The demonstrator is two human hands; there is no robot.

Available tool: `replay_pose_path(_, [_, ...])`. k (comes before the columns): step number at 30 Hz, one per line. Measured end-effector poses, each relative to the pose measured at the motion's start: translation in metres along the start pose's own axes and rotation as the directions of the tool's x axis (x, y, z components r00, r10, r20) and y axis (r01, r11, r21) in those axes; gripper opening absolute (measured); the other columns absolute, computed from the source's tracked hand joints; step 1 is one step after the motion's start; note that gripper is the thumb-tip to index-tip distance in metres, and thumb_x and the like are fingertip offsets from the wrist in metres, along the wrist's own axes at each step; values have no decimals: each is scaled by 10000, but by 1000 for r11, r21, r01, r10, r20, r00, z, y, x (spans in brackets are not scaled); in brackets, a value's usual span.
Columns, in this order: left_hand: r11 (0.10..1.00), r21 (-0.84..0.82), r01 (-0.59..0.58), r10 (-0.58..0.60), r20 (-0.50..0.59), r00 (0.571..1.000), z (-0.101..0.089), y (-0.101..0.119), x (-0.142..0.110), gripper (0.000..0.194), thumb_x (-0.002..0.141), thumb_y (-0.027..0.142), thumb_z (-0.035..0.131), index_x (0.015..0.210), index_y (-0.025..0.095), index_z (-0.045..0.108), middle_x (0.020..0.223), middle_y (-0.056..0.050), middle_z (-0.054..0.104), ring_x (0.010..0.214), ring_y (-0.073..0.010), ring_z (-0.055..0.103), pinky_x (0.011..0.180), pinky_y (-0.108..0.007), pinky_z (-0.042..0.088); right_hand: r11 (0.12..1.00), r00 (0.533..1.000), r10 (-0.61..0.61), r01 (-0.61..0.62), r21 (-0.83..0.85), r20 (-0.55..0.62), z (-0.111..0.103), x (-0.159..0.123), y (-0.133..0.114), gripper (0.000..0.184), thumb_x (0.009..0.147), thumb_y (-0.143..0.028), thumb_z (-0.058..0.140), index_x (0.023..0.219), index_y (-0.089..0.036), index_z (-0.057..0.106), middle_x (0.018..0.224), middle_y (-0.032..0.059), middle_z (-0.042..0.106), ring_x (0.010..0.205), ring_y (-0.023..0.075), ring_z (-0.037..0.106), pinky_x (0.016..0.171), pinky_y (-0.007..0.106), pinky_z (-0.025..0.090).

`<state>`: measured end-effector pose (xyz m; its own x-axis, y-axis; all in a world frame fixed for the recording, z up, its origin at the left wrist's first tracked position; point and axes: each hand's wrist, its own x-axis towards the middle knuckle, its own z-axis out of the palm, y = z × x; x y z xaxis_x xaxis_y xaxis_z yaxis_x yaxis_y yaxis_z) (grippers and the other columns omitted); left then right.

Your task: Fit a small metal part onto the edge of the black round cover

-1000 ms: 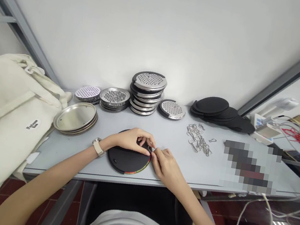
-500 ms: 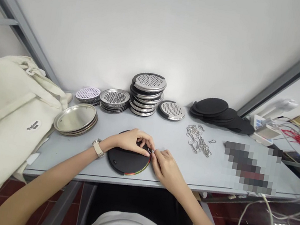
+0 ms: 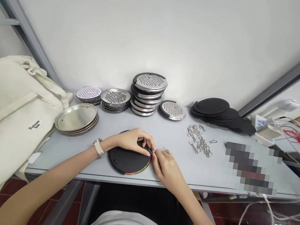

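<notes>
A round black disc (image 3: 129, 159) with a red, yellow and green strip along part of its rim lies flat at the table's front. My left hand (image 3: 136, 141) rests over its upper part, thumb and finger closed on a small metal snap hook (image 3: 150, 150) at the disc's right edge. From the right, my right hand (image 3: 166, 166) pinches at the same spot, its fingertips against the hook's end. Whether the hook passes through the disc is hidden by my fingers. More snap hooks (image 3: 199, 141) lie in a loose pile to the right.
Metal grater discs stand along the wall in a tall stack (image 3: 147, 95) and lower ones (image 3: 115, 99). Plain metal discs (image 3: 76, 117) sit left, beside a cream bag (image 3: 1, 122). Black covers (image 3: 213, 109) lie back right. A power strip (image 3: 264, 133) with cables is further right.
Both hands keep their pinch at the disc's right edge with hardly any movement. The whole view has shifted very slightly.
</notes>
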<state>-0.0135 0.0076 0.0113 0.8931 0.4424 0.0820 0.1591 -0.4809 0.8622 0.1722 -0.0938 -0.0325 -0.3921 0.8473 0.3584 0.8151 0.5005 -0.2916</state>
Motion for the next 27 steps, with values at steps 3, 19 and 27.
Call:
replay_pose_path(3, [1000,5,-2,2,-3,1000,0,0,0,257,743,251,718,971,134,692,898,-63,688,744,-109,530,699,-222,428,1000,1000,-2,2,-5,-6,0,0,0,281,979,-194,299,738,-204,443,638,18,510,625,182,463,664,310,375])
replay_pose_path(19, [999,30,-18,18,2,1000,0,-1,1,250,746,244,714,974,141,698,868,-51,688,722,-104,532,688,-218,418,1000,1000,6,-6,-7,-11,0,0,0,281,980,-198,293,733,-210,427,631,10,504,613,178,471,652,307,377])
replay_pose_path(27, [1000,20,-18,18,7,1000,-1,-1,1,260,747,240,715,984,139,689,894,-54,690,729,-104,544,685,-213,424,1000,1000,10,-10,-1,-2,1,-1,0,279,980,-198,291,735,-209,424,637,17,503,626,186,465,662,313,378])
